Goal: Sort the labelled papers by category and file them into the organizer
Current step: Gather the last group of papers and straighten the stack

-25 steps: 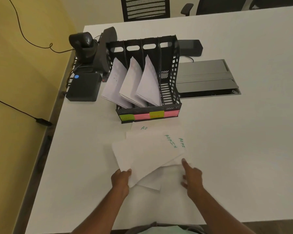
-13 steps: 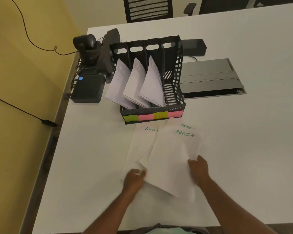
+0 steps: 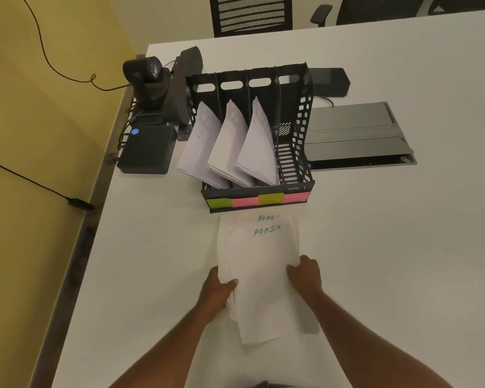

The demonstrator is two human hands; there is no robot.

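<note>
Although the loose sheets had lain fanned and skewed across the table (image 3: pixel 389 261) a second before, we found them drawn into a single, roughly squared stack (image 3: pixel 261 275) lying flat just in front of the organizer (image 3: pixel 305 152). The left hand (image 3: pixel 217 289) was closed on the stack's left edge, thumb over the top sheet; the right hand (image 3: pixel 305 275) pressed against the right edge, fingers curled onto the paper. Two green "ADMIN" headings (image 3: pixel 267 230) showed at the far end, one sheet slightly offset behind the other. Three of the organizer's compartments held leaning papers (image 3: pixel 227 147); the rightmost compartment (image 3: pixel 291 161) stood empty. The coloured tabs (image 3: pixel 256 201) along its front were too blurred to read. We judged that the sorting was finished for this batch, that it was now gathered for lifting, and that the vacant right slot was its likely destination. The near edges remained uneven and might snag on entry.
</note>
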